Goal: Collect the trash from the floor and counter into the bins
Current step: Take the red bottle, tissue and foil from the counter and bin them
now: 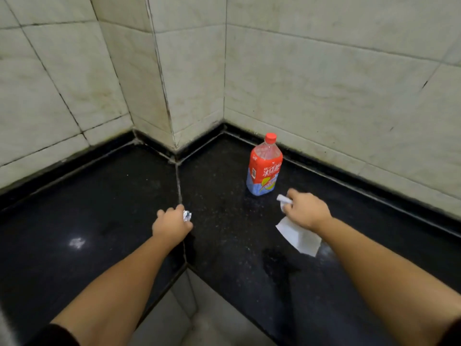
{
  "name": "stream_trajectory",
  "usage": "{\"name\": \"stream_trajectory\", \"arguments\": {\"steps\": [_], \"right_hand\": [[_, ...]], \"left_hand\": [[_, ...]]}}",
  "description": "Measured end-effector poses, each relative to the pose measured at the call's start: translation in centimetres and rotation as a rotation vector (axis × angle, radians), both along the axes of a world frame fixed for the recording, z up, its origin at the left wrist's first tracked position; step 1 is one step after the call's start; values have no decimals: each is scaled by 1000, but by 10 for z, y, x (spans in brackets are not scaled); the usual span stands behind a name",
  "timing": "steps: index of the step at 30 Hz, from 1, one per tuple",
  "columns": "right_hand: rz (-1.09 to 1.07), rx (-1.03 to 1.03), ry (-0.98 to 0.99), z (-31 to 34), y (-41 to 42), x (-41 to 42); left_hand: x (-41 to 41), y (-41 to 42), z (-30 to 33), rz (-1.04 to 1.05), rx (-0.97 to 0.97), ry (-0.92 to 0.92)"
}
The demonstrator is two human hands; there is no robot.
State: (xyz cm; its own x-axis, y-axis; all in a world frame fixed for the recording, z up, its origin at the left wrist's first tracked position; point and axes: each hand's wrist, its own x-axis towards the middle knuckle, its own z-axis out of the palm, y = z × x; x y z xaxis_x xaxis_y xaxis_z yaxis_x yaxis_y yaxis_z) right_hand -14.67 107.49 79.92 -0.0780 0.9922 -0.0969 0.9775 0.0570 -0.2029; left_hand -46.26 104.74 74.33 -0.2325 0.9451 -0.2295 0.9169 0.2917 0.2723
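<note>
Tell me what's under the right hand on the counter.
A flat white paper sheet lies on the black counter, partly under the right hand, which also grips a small white scrap. The hand covers the sheet's upper edge.

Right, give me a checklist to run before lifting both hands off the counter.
1. Left hand closed on the foil ball: ok, foil shows at the fingers.
2. Right hand gripping the white scrap: ok, it pokes out of the fist.
3. Paper sheet collected: not ok, it lies flat on the counter under the right wrist.
4. Bottle collected: not ok, it stands upright and capped by the wall.
5. Bottle clear of the right hand's path: ok, apart from the hand.
6. Bins within reach: cannot tell, none in view.
</note>
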Motion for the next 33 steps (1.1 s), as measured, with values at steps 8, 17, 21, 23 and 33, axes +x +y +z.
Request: {"name": "stream_trajectory", "arguments": {"steps": [8, 17, 21, 23, 33], "right_hand": [[-62, 103, -1, 64, 113, -47], [-27, 50, -142, 58, 167, -57], [-1, 32, -138, 67, 153, -62], [27, 60, -107, 71, 137, -71], [437, 86, 130, 75, 2, -180]], "left_hand": [[-11, 15, 31, 30, 120, -14], [-26, 19, 35, 133, 131, 19], [-30, -4, 40, 173, 111, 25], [-34, -19, 47, 191, 130, 38], [-71, -180, 65, 447, 134, 89]]}}
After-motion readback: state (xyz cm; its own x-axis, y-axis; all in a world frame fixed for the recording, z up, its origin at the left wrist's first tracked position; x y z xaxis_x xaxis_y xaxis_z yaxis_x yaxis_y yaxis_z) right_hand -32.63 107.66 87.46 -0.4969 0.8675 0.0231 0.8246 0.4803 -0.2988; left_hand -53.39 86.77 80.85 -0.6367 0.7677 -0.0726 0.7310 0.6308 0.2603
